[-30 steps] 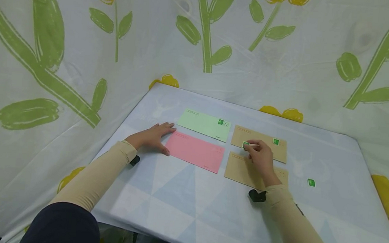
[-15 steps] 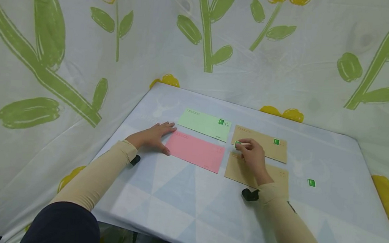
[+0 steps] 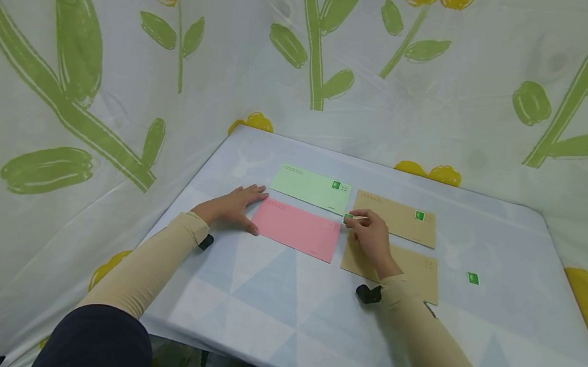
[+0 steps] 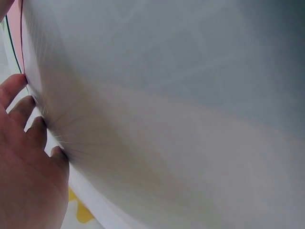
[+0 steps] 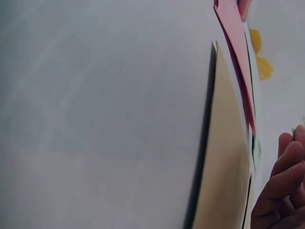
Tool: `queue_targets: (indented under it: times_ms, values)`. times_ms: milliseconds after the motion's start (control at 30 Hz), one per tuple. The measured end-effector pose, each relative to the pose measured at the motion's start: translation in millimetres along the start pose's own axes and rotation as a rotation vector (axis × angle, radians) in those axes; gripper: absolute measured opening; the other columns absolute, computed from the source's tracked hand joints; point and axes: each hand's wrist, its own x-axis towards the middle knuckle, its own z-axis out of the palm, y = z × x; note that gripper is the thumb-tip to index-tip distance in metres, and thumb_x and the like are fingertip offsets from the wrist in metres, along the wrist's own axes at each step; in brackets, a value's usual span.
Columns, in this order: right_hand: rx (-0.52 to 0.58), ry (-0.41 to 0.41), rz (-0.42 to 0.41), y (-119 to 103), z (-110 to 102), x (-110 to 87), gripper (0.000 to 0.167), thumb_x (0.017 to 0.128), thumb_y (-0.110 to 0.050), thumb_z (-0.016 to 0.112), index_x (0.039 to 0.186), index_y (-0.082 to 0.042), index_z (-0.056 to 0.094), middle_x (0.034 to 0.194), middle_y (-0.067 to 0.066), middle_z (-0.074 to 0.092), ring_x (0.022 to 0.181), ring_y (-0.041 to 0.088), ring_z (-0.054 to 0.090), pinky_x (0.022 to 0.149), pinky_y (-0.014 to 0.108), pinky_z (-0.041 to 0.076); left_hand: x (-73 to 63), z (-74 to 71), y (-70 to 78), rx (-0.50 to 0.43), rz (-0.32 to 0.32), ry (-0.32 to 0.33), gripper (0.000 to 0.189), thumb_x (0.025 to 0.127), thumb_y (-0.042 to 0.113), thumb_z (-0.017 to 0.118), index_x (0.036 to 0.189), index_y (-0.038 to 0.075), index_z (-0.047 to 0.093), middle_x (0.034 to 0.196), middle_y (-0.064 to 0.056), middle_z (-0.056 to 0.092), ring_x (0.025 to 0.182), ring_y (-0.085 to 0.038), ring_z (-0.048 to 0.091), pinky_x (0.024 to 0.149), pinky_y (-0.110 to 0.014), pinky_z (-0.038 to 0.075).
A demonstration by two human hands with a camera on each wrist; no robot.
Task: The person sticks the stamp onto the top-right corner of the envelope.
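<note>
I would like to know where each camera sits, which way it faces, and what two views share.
Head: worn on the head, facing forward and down at the table; left hand, right hand pinching a green stamp, and beige sleeves show.
Left wrist: on that wrist, facing low across the table; left hand at left edge.
Right wrist: on that wrist, facing past a brown envelope; right hand at right edge.
Both wrist views share the pink envelope.

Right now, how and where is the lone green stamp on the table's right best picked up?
I'd probably pinch the lone stamp by its right edge, from the right: it lies flat, and the nearest envelope is on its left.
</note>
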Motion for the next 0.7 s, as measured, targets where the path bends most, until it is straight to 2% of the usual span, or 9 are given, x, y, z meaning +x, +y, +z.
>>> queue_targets:
  times_ms: [367,700]
  values:
    - [-0.045,-0.035,0.015,-9,17,-1.3,0.03,0.094,-0.029,0.076,0.117,-0.012,0.068,0.092,0.01,0.071,0.068,0.022,0.055,0.057,0.025,0.046,-1.6,-1.4,4.7,-0.017,-0.025,0.001,0.115,0.073,0.056,0.087,0.162,0.015,0.027,0.171,-0.003,0.01,0.158,-0.025,-0.001,0.127,-0.045,-0.002]
    - [-0.113,-0.068,0.024,-13,35,-0.5,0.029,0.092,-0.031,0.077,0.111,-0.011,0.069,0.097,0.009,0.071,0.085,0.023,0.065,0.069,0.027,0.053,-2.5,-1.3,3.2,-0.024,-0.008,-0.002,0.114,0.073,0.054,0.088,0.162,0.014,0.028,0.171,-0.005,0.012,0.157,-0.027,0.0,0.127,-0.047,-0.002]
